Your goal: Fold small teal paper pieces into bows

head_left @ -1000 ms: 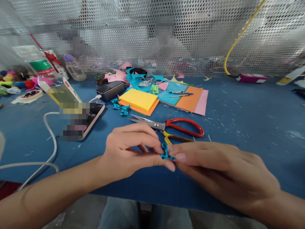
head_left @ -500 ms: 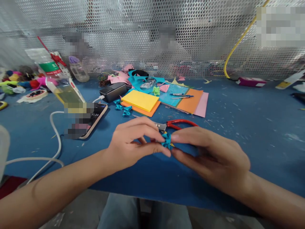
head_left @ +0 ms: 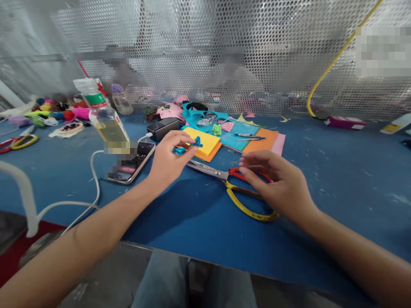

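My left hand is raised above the table, with thumb and fingers closed on a small folded blue paper piece. Behind that hand, another folded blue paper piece lies partly hidden beside the stack of yellow paper. My right hand is over the red handle of the scissors, its fingers loosely bent and apart, with nothing visible in them. The scissors have one red and one yellow handle, and their blades point left toward the paper stack.
A phone with a white cable lies left, near a leaning plastic bottle. A black box stands behind. A pair of compasses rests on coloured sheets. A perforated metal panel closes off the back.
Both hands held the blue paper piece together; now they are apart. My left hand has carried it left and away from me. My right hand has let go, uncovering the scissors.
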{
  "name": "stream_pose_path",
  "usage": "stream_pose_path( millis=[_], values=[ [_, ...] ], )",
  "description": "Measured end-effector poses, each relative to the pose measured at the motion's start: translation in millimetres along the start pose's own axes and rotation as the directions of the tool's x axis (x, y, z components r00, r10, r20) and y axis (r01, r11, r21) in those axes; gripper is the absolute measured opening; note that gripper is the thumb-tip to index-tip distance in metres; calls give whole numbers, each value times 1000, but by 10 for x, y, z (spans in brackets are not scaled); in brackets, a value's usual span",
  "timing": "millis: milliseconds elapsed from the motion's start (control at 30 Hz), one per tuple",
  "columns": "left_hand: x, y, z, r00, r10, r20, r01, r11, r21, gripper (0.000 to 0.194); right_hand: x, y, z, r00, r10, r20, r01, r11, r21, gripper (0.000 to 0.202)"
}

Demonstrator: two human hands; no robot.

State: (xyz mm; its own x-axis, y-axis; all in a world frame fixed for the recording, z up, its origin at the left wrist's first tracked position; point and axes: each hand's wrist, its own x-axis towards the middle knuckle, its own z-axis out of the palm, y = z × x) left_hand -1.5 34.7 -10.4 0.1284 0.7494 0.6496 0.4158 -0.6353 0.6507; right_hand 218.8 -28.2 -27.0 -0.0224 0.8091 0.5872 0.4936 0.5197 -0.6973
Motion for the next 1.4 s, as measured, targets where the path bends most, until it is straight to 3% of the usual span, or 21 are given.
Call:
stream_pose_path(
  millis=[67,167,333,433,533,667,800,900,1000,1067,1200,1300,1400],
  values=[
    [64,-90,-50,988,-155,-7,154,982,110,14,15,31,-13,1000,7,-4,-7,1000,-15,17],
    [143,-156,-145,969,-246,-29,248,955,162,19,42,63,-40,999,30,19,-28,996,-89,15],
    [310,-98,-335,947,-320,36,306,928,214,18,97,95,-74,976,26,217,13,984,-176,19],
    [442,-43,-485,938,-340,68,312,913,262,12,90,74,-62,918,-1,397,91,974,-207,23],
    [574,2,-632,935,-350,52,324,907,268,6,53,38,-27,876,5,482,130,960,-246,30],
    [732,67,-692,922,-383,57,372,917,140,8,34,20,49,869,58,491,113,943,-312,35],
    [941,120,-578,919,-385,88,393,914,-106,14,96,19,142,858,87,507,108,933,-342,44],
    [1208,105,-555,937,-349,14,340,902,-267,20,154,4,185,855,96,509,110,927,-360,33],
    [1551,74,-708,927,-346,-147,247,855,-456,20,172,-26,192,860,106,500,113,914,-389,29],
    [1768,103,-877,913,-353,-205,215,843,-494,21,163,-47,177,859,101,502,129,906,-404,32],
    [2007,333,-1084,880,-375,-292,175,827,-535,28,192,-53,67,870,97,483,150,881,-449,39],
    [1909,520,-926,888,-360,-287,170,836,-522,27,339,15,-96,901,142,409,105,845,-525,38],
    [1550,576,-550,943,-284,-172,171,860,-480,14,559,161,-257,909,220,355,51,785,-617,26]
  ],
)
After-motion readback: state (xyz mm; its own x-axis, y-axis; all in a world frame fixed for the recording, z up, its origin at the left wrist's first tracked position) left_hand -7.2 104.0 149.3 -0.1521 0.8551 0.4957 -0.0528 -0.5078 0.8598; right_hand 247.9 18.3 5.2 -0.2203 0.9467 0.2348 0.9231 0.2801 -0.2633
